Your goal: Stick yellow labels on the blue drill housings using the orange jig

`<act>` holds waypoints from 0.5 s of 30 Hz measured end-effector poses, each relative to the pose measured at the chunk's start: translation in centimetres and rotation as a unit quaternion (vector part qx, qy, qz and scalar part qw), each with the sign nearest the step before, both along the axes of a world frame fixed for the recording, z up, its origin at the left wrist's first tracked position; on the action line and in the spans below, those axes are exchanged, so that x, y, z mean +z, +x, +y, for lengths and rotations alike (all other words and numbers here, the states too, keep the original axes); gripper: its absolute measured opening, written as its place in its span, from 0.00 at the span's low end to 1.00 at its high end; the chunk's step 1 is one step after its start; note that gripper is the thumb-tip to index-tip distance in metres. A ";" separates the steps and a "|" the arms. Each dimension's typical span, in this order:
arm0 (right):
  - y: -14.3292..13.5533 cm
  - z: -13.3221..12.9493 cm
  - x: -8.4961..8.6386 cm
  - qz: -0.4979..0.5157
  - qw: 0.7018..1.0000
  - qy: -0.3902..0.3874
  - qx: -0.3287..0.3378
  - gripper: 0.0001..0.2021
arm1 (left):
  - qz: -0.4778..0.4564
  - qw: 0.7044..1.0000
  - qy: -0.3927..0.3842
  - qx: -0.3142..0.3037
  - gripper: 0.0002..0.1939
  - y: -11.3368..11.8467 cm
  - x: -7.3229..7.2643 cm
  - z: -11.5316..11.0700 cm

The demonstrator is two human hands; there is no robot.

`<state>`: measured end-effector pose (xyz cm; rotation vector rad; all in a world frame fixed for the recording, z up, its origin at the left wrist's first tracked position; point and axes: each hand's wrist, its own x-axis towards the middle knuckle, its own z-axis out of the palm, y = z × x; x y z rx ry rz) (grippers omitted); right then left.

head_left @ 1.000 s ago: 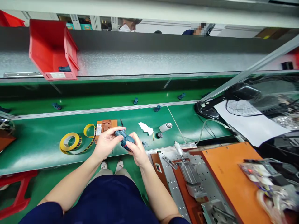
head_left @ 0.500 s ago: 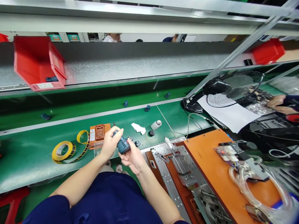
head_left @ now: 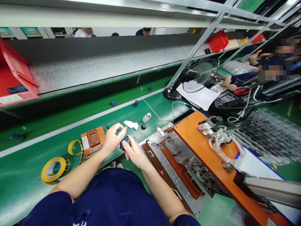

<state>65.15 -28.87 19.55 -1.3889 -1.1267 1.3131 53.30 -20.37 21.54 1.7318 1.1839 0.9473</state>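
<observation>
Both of my hands are in front of me above the bench's near edge, holding one small dark blue plastic device (head_left: 125, 142) whose exact kind I cannot make out. My left hand (head_left: 113, 137) wraps round its upper end. Closed on its lower end is my right hand (head_left: 135, 153), thumb along the near face. Left of them lies an orange-brown fixture block (head_left: 101, 135) with a recessed centre. Beyond the hands are a crumpled white wipe (head_left: 131, 125), a small bottle (head_left: 146, 117) and a round black cap (head_left: 144, 126).
A roll of yellow tape (head_left: 52, 171) lies on the green bench at left. At right stands a metal jig (head_left: 174, 147) beside an orange board (head_left: 195, 131) with tubing. A black fan (head_left: 174, 91) stands farther back. Several blue devices sit along the far strip. A co-worker's hands (head_left: 229, 82) show at right.
My view has swung to the right, so bench items appear farther left and more of the right side shows. The device has turned in my hands, and both still hold it.
</observation>
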 end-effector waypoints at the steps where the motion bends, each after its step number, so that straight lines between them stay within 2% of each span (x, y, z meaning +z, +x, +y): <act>1: -0.2 0.0 0.2 -0.003 1.000 0.017 -0.004 0.18 | -0.035 0.999 -0.009 -0.015 0.13 -0.3 -0.2 0.3; 4: -0.7 -0.2 0.7 0.001 0.996 0.082 -0.032 0.27 | -0.136 0.988 -0.051 -0.054 0.12 -1.2 -0.6 1.0; 9: -1.6 -0.6 1.2 -0.078 0.980 0.138 -0.121 0.28 | -0.252 0.954 -0.130 -0.103 0.18 -1.8 -1.2 1.2; 15: -2.2 -1.3 1.5 -0.222 0.943 0.155 -0.193 0.28 | -0.333 0.891 -0.268 -0.151 0.24 -2.1 -2.2 -0.1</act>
